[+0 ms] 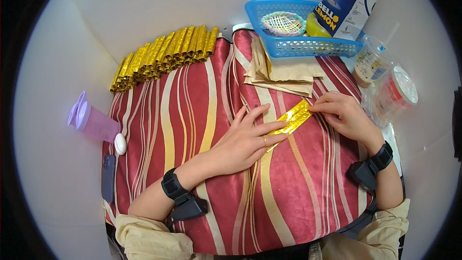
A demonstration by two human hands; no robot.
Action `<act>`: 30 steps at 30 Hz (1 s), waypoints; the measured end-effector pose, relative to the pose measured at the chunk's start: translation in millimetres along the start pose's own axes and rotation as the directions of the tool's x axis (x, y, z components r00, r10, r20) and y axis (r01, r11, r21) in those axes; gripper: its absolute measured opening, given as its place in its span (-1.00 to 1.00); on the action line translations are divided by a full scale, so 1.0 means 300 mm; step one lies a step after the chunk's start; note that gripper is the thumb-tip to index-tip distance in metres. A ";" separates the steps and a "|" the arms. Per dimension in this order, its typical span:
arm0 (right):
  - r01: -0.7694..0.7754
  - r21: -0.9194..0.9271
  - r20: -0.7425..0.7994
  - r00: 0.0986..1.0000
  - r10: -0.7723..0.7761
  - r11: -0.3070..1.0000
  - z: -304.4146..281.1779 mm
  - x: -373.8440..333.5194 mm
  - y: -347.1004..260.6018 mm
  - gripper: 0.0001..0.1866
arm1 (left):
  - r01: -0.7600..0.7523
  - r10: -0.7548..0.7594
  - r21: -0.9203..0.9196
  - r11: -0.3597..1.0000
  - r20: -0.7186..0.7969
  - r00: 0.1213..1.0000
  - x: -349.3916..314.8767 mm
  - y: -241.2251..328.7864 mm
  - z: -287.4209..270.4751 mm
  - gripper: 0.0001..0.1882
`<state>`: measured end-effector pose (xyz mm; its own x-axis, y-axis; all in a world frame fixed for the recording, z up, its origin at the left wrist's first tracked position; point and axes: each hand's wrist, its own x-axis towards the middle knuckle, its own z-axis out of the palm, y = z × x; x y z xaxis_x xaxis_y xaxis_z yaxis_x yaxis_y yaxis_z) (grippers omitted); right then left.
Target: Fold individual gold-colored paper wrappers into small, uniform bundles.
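A flat strip of shiny gold foil (297,116) lies slantwise on the red striped cloth (226,115). My left hand (240,142) rests palm down with its fingers spread, some of them lying across the strip's near end. At the strip's far right end, my right hand (342,115) pinches the edge between thumb and fingers. Many gold foil tubes (168,50) are piled side by side at the back left. Just beyond the strip sits a stack of brown paper sheets (288,72).
At the back right stands a blue plastic basket (308,48) holding a woven ring-shaped piece (284,23) and a blue-and-white package (344,2). Plastic cups (370,62) stand along the right wall. On the left are a purple cup (98,123), a white oval object (120,144) and a phone (108,178).
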<state>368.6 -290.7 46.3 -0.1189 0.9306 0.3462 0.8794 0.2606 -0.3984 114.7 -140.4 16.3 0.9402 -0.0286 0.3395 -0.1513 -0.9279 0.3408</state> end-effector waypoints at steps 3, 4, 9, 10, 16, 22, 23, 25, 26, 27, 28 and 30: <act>-0.021 -0.046 -0.054 0.998 0.019 0.999 0.004 -0.001 -0.002 -0.70 | 0.029 -0.029 0.016 0.999 0.033 0.999 0.000 0.005 -0.003 -0.53; -0.044 -0.075 -0.112 0.993 0.035 0.996 0.006 -0.001 -0.003 -0.68 | 0.034 -0.034 -0.006 0.999 0.036 0.999 0.000 0.004 -0.001 -0.53; -0.026 0.032 -0.103 0.994 0.029 0.999 -0.014 0.002 -0.034 -0.65 | 0.060 -0.059 -0.021 0.998 0.051 0.997 -0.005 0.005 -0.002 -0.53; -0.010 0.089 -0.029 1.000 0.013 0.996 -0.016 0.005 -0.049 -0.62 | 0.066 -0.065 -0.012 0.998 0.061 0.996 -0.005 0.005 -0.003 -0.53; 0.053 0.057 0.344 0.936 -0.069 0.997 0.028 0.011 -0.110 -0.27 | 0.071 -0.070 -0.010 0.997 0.074 0.995 -0.012 0.002 -0.004 -0.52; 0.085 -0.065 0.431 0.901 -0.049 0.994 0.022 -0.007 -0.118 0.04 | 0.077 -0.079 0.021 0.997 0.125 0.989 -0.007 0.010 -0.013 -0.52; 0.089 -0.112 0.440 0.898 -0.031 0.990 0.028 -0.011 -0.111 0.06 | 0.087 -0.092 0.041 0.995 0.148 0.985 -0.006 0.012 -0.015 -0.53; 0.094 -0.153 0.445 0.895 -0.016 0.984 0.035 -0.014 -0.103 0.09 | 0.075 -0.090 0.095 0.993 0.164 0.982 -0.010 0.021 -0.024 -0.54; 0.098 -0.167 0.443 0.897 -0.014 0.981 0.030 -0.010 -0.111 0.09 | 0.052 -0.075 0.138 0.989 0.167 0.983 -0.013 0.027 -0.030 -0.55; 0.102 -0.181 0.441 0.898 -0.012 0.978 0.026 -0.008 -0.116 0.08 | 0.046 -0.068 0.134 0.990 0.164 0.984 -0.015 0.042 -0.038 -0.55; 0.098 -0.187 0.443 0.897 -0.005 0.977 0.026 -0.008 -0.115 0.08 | 0.029 -0.068 0.217 0.976 0.177 0.982 -0.019 0.064 -0.049 -0.55; 0.081 -0.198 0.406 0.914 0.007 0.977 0.030 -0.013 -0.102 0.08 | 0.010 -0.073 0.306 0.952 0.195 0.978 -0.024 0.111 -0.061 -0.54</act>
<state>338.1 -300.0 49.5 -0.2901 0.9565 -0.0311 0.9407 0.2790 -0.1931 97.3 -164.1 41.3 0.9902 -0.0325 0.1358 -0.0410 -0.9974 0.0600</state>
